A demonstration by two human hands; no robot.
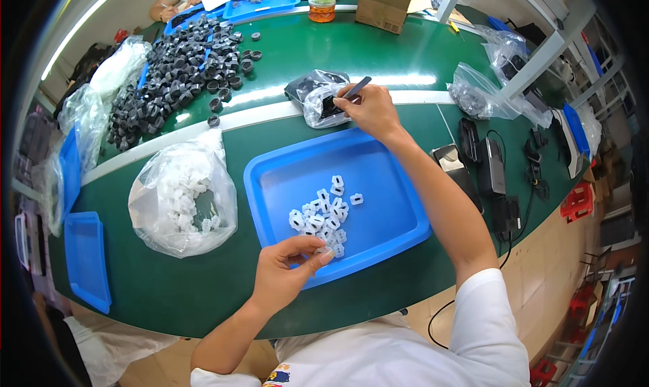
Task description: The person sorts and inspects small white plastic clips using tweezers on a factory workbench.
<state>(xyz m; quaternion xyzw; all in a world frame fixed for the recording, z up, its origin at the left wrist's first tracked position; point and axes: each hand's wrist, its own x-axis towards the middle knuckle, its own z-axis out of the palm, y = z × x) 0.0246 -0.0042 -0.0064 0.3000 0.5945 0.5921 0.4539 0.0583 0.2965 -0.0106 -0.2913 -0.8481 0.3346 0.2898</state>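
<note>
My right hand (374,111) reaches over the far rim of a blue tray (411,233) and grips grey tweezers (356,87). Their lower end points into an open clear bag of small black parts (318,102); the tips are hidden there. At the tray's near edge, my left hand (280,271) is closed, thumb and fingertips pinching a small white plastic part (326,250). Just beyond those fingers, a loose cluster of translucent white plastic parts (324,211), some with dark slots, lies in the tray.
To the left sits an open bag of white parts (182,201). Behind it spreads a heap of black caps (176,76). Black devices with cables (492,167) lie at right. A bottle (322,0) and cardboard box (382,8) stand at the back. Another person's hand (162,12) shows far left.
</note>
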